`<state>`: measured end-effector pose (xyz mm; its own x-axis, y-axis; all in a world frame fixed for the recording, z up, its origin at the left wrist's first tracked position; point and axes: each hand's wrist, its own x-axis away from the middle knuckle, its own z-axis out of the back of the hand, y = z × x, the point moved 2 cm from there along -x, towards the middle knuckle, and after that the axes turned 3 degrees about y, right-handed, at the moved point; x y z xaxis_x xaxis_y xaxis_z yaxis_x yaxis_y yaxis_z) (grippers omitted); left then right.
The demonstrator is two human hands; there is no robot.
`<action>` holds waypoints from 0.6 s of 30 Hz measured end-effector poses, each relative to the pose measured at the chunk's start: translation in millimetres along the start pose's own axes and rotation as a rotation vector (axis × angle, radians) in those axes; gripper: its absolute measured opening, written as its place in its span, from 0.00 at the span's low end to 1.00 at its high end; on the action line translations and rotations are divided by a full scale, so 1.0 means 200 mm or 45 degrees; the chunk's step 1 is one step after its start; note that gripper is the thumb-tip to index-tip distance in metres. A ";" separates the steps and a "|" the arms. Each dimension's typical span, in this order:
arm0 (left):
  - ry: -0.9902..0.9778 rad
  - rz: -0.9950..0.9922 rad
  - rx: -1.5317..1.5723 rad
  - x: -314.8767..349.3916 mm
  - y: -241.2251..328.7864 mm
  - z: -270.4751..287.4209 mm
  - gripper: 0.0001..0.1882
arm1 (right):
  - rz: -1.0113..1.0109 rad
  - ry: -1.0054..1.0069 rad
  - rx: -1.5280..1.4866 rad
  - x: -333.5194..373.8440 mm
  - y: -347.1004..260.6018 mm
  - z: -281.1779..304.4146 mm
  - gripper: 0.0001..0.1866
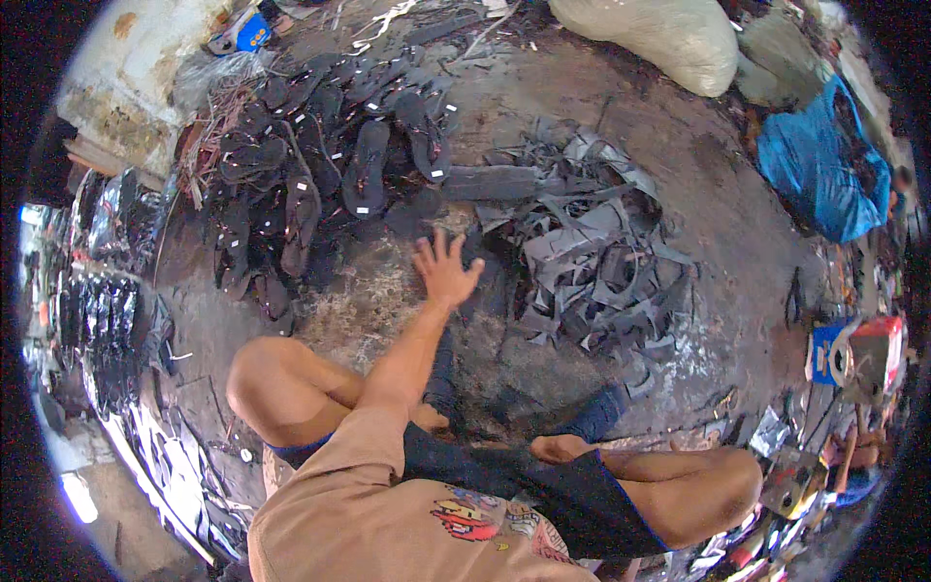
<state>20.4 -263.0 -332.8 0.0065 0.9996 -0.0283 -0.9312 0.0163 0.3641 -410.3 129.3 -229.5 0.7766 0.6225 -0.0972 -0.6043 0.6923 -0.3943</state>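
Note:
My left hand (448,272) reaches forward over the stained floor, palm down, fingers spread, holding nothing. Ahead of it and to the left lies a pile of dark flip-flops (367,170), several with small white tags. A long dark block (493,182) rests just beyond the fingers. To the right of the hand spreads a heap of grey sheet offcuts (592,252). My right hand does not show. Two dark, roughly cylindrical pieces, one (441,373) below my left hand and another (593,412) by my right foot, lie near my crossed legs.
A blue plastic bag (824,170) and a large pale sack (659,39) lie at the far right. Stacks of dark, shiny packed goods (102,315) line the left side. At the right edge are a red and white box (878,354) and another person's arm (853,451).

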 end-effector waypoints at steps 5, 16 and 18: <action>-0.152 -0.268 0.120 0.16 0.05 -0.03 0.44 | -0.005 -0.080 -0.021 -0.07 -0.10 -0.11 0.46; -0.210 -0.763 -0.367 -0.85 0.24 0.23 0.63 | -0.051 -0.141 -0.077 -0.17 -0.12 -0.15 0.45; -0.224 -0.837 -0.506 -0.87 0.26 0.14 0.54 | -0.071 -0.165 -0.085 -0.16 -0.09 -0.14 0.45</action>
<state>-19.4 -434.5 -283.7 0.6275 0.7777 0.0373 -0.7768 0.6286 -0.0370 -419.6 86.6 -244.5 0.7764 0.6287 0.0438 -0.5445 0.7041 -0.4559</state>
